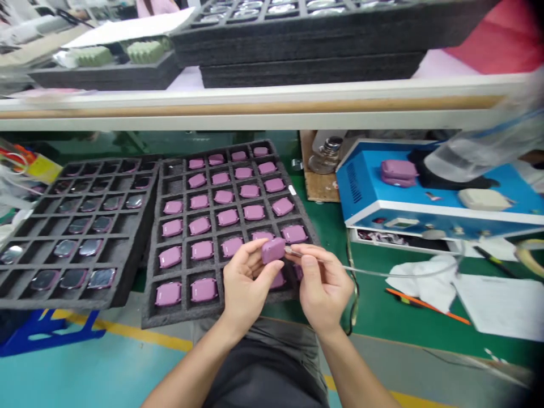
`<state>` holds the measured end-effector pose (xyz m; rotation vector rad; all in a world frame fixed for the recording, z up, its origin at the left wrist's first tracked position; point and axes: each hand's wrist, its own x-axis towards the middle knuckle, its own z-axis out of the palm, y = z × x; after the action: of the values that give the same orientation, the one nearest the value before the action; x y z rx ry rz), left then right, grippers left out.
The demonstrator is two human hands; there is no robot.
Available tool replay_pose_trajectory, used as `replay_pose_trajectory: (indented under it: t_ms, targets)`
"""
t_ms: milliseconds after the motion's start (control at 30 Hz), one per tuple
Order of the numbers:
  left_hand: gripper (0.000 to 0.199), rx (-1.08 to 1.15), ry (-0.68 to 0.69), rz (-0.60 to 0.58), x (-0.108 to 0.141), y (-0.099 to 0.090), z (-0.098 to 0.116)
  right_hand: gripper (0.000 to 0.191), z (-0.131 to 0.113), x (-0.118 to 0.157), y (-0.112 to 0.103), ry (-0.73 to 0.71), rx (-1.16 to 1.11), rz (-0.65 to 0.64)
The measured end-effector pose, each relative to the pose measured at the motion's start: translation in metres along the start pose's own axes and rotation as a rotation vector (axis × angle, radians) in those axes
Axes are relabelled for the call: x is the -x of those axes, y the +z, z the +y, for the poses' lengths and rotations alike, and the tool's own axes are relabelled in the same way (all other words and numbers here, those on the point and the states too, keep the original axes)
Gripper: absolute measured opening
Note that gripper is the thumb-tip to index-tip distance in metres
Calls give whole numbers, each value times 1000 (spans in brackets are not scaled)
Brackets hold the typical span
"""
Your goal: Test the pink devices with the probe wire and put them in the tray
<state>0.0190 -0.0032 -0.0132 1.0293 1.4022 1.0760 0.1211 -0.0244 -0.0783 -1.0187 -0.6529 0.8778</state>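
Note:
My left hand (pixel 243 286) grips a small purple watch case (pixel 273 250) between thumb and fingers, tilted above the near right part of a foam tray (pixel 149 306). In my right hand (pixel 325 286) is a slim tool whose tip meets the case's right side. A clear thin tube (pixel 374 273) runs from that tool toward the right. Purple cases like the held one, such as this one (pixel 204 289), lie in many of the tray's compartments. My hands cover part of its near right corner.
Left of it stands another foam tray (pixel 136 249) with dark glass-faced pieces. A blue machine (pixel 369 164) sits at right, bearing a purple block (pixel 398 172). White tissue (pixel 425 280), an orange stick (pixel 450 315) and paper (pixel 505 306) lie nearby. A shelf edge (pixel 255 122) crosses overhead.

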Motion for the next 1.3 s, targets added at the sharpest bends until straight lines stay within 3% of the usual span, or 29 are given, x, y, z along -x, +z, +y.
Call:
replay_pose_trajectory:
  t_ms: [333,700,1300]
  targets:
    - [38,25,-4,-4,0,-1,2,11,0,0,2,6,-2,10]
    - [42,-77,89,55,-9,0,-1,13,-5,-15,8,-46,-58,-18]
    - [45,-116,87,68,-8,0,0,14,-4,-15,7,-29,-36,-17]
